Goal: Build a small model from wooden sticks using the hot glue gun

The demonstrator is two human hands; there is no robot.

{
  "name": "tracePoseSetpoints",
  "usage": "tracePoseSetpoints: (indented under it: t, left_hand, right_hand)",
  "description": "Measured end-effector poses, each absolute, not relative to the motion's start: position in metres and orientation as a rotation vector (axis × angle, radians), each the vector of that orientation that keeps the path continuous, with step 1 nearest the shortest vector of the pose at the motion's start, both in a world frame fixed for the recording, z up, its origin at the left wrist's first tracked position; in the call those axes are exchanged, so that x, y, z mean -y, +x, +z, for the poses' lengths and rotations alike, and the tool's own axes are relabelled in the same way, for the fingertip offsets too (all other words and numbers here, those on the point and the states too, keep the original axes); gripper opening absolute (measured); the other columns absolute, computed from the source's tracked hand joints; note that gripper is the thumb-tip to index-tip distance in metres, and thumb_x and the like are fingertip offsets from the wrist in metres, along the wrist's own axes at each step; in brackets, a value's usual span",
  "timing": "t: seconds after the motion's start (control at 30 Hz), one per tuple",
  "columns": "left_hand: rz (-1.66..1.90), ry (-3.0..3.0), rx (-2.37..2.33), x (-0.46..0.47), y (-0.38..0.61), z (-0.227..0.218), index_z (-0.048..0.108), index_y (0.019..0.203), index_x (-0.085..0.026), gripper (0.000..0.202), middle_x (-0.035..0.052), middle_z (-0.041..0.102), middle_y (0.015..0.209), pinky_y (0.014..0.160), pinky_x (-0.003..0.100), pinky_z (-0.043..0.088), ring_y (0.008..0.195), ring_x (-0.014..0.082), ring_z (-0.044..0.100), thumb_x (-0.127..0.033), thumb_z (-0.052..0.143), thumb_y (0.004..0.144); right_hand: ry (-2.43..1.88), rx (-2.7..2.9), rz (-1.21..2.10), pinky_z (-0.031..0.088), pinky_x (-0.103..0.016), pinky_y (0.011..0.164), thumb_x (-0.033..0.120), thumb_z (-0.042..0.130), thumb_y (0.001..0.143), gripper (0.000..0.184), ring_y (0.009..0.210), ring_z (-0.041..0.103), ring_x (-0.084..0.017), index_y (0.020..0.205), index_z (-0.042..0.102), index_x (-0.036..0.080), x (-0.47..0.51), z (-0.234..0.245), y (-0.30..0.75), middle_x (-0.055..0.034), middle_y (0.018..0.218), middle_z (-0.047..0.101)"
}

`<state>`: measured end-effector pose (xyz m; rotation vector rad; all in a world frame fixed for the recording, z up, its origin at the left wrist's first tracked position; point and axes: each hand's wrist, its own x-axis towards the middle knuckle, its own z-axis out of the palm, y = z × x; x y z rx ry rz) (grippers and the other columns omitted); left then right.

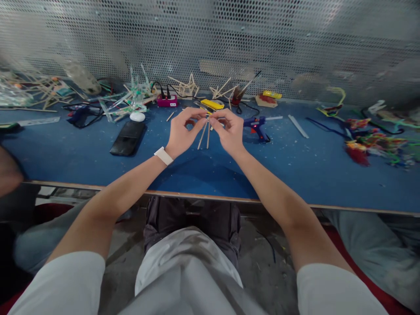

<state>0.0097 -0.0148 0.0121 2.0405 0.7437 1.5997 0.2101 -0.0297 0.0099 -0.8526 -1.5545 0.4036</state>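
Observation:
Both my hands are raised over the blue table [295, 166], pinching a small structure of thin wooden sticks [205, 133] between them. My left hand [182, 131], with a white band on its wrist, pinches the top of the sticks from the left. My right hand [229, 131] pinches them from the right. Two or three sticks hang down between the hands toward the table. A blue glue gun [257, 127] lies just right of my right hand.
A black phone [127, 138] and a white oval object [137, 117] lie left of my hands. A pink power strip [167, 101], stick models [185, 87], a yellow tool [212, 104], glue sticks [298, 126] and colourful pipe cleaners [374, 144] line the back. Perforated metal screen [210, 39] behind. Another person's arm [9, 175] at left.

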Motion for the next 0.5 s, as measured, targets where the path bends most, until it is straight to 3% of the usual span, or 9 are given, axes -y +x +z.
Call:
tracePoseSetpoints:
  t: [0.2,0.5]
  left_hand:
    - [1.569,1.972,-0.719,0.0073,0.0109,0.0094,0.089,0.111,-0.022,0.019,0.0082,0.090,0.112,0.091,0.032,0.070,0.100,0.0190,0.085,-0.041,0.085,0.111]
    - [1.559,1.938,-0.687,0.0061,0.0110,0.0081,0.089,0.109,-0.024,0.025,0.0068,0.090,0.108,0.090,0.034,0.072,0.097,0.0192,0.086,-0.049,0.089,0.109]
  right_hand:
    - [-0.849,1.524,0.425,0.070,-0.047,0.094,0.088,0.082,0.095,0.057,0.101,0.082,-0.026,0.101,0.086,0.031,0.0306,0.0115,0.2087,-0.0043,0.104,0.086]
    - [-0.846,1.537,0.426,0.072,-0.054,0.104,0.087,0.080,0.097,0.056,0.107,0.084,-0.029,0.103,0.086,0.031,0.0341,0.0141,0.2075,-0.0056,0.107,0.086]
